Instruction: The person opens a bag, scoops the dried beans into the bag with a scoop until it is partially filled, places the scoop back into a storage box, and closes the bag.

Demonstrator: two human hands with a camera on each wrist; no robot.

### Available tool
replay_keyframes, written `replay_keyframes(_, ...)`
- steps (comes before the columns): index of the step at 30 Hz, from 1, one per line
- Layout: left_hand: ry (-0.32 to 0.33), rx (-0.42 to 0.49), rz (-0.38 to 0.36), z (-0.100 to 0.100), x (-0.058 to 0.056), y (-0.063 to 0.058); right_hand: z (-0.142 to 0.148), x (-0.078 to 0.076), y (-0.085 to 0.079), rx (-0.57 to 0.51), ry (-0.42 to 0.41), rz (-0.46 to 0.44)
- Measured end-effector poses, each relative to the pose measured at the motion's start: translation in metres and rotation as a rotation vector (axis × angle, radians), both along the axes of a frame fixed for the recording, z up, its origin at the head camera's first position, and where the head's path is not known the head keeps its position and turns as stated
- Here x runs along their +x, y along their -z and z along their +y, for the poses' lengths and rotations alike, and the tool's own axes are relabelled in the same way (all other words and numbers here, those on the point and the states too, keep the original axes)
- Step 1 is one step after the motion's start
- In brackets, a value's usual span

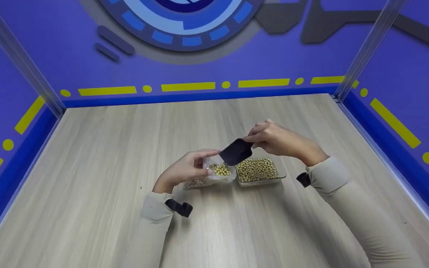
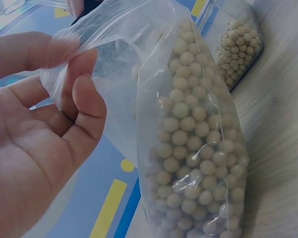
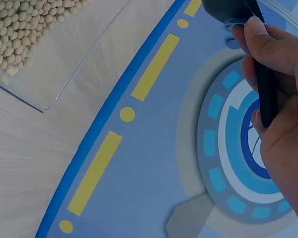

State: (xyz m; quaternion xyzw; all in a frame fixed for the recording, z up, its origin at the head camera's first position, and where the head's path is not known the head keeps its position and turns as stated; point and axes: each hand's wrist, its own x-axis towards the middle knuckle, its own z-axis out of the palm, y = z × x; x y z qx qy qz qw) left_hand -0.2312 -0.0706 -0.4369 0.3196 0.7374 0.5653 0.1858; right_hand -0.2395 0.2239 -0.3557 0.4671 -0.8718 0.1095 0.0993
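Observation:
A clear zip bag of round, pale yellow beans lies on the table, its mouth held apart. My left hand pinches the bag's upper edge between thumb and fingers, as the left wrist view shows closely. In my right hand is a black scoop, gripped by its handle. The scoop's bowl is tilted down toward the left, above the bag's mouth. Whether beans are in the bowl cannot be seen. Right beside the bag stands a glass container holding many of the same beans.
The wooden table runs back to a blue-purple wall with yellow marks. Side panels rise at left and right. Both forearms reach in from the front edge, each with a black band at the wrist.

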Motion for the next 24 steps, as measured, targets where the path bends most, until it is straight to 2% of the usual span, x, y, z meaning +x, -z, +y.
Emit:
replay_keyframes(7,-0.002,0.005,0.0,-0.002,0.0,0.0,0.008,-0.003,0.001,-0.031,0.003,-0.054)
replay_keyframes(16,0.012,0.004,-0.002,-0.003,-0.002,0.002,0.029,-0.006,-0.002,-0.027,0.101,-0.168)
replay_keyframes(24,0.032,0.028,-0.052,-0.003,-0.003,0.004,0.046,-0.006,-0.005,0.04,0.189,-0.238)
